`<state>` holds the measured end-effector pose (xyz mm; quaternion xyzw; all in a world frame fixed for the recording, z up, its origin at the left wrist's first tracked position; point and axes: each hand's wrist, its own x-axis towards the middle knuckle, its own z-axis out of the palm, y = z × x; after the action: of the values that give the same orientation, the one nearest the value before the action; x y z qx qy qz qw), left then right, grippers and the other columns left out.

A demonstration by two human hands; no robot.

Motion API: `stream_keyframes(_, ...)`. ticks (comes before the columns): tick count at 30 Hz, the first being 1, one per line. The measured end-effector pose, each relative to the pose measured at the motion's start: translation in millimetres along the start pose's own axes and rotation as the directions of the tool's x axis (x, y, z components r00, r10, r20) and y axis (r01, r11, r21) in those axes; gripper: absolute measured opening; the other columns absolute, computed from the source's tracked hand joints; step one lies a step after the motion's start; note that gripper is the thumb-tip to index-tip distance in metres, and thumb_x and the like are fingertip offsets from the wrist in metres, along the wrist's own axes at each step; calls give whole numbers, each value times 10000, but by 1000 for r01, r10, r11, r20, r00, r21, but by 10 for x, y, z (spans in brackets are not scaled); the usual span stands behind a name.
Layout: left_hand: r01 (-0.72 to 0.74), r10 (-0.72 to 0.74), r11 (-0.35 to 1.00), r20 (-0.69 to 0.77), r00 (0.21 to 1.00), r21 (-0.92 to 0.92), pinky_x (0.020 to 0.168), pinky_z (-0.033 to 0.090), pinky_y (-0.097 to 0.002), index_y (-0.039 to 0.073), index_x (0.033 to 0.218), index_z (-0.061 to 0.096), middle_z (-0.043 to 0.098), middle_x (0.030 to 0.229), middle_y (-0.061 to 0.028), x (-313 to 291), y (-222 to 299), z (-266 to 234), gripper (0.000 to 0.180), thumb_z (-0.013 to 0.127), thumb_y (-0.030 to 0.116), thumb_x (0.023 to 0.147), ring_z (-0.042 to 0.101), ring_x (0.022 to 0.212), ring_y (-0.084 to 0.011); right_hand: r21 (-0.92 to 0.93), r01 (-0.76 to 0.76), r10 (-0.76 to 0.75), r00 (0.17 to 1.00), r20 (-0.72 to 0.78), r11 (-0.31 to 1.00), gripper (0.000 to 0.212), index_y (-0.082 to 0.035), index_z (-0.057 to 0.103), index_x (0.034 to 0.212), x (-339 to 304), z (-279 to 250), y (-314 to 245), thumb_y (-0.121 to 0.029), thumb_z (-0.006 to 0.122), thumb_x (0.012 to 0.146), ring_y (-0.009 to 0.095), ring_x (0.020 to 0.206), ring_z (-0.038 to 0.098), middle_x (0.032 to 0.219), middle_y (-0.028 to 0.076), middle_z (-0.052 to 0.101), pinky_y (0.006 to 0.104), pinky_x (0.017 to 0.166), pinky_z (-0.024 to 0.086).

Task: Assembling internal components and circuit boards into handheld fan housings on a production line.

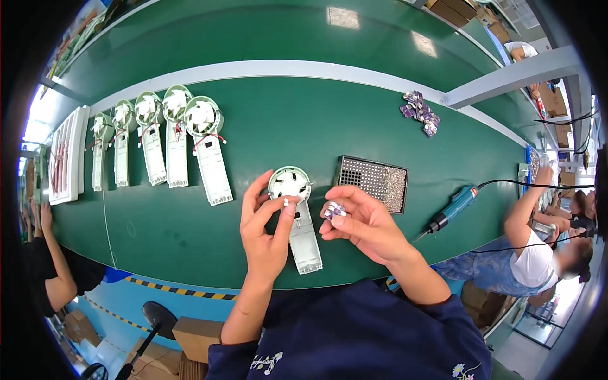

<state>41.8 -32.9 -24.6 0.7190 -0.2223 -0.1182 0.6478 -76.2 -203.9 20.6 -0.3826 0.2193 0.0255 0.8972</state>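
Pale-green fan body [306,246] lies on the surface [285,126] between the left hand [261,233], pinching a small white piece [286,202], and the right hand [372,229], gripping a purple-and-white part [334,210]; hands apart.

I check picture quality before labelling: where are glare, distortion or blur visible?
Head view: two glare patches whiten the far green surface; the white rail bows from fisheye distortion; the corners are black; left hand and right hand look fairly sharp.

Pale-green fan [303,231], purple circuit board [334,211]
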Motion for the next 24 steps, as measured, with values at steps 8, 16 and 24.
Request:
stream_keyframes(8,-200,214,962,-57,975,186,1004,482,-414,14,1224,689,588,1386,-202,31,169,-49,384,772,55,852,594,1249,-321,-455,263,-294,956,2,851,347,58,630,1309,52,78,138,31,694,970,157,1115,669,1254,131,666,280,917,551)
stream_keyframes(16,253,-134,911,344,929,-327,955,564,-353,-55,1346,593,635,1284,-124,540,660,-108,396,658,30,964,649,1153,-211,-219,436,-444,896,13,873,264,24,623,1153,411,489,-453,23,752,922,161,1051,693,1132,98,673,312,875,592)
stream_keyframes(24,198,-85,940,371,925,-278,906,628,-379,2,1324,631,656,1284,-88,2440,749,14,364,704,98,980,672,1135,-204,88,544,-546,838,-4,834,191,28,672,1066,2023,479,-1240,-125,741,975,185,1007,714,1097,113,719,325,917,613)
